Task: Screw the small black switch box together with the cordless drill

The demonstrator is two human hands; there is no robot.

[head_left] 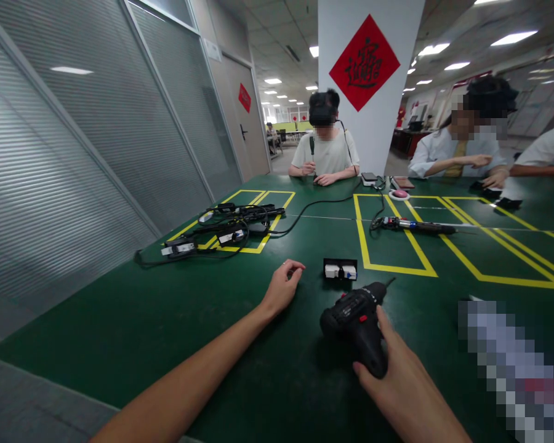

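A black cordless drill [357, 320] with red buttons lies at the green table, its bit pointing away to the upper right. My right hand [397, 363] is closed around the drill's handle from the right, thumb near the handle's base and a finger along the side by the chuck. Loosely curled, my left hand [284, 286] rests by the tabletop to the left of the drill, with nothing visible in it. Just beyond the drill sits a small black holder with white blocks [340, 271], apart from both hands.
Black cables and adapters [240, 224] lie tangled at the left on the green table [166, 326]. An electric screwdriver [410, 226] with a cord lies across yellow tape at right. A pixelated object [512, 363] is near right. Across sit a person holding a screwdriver [312, 147] and other people.
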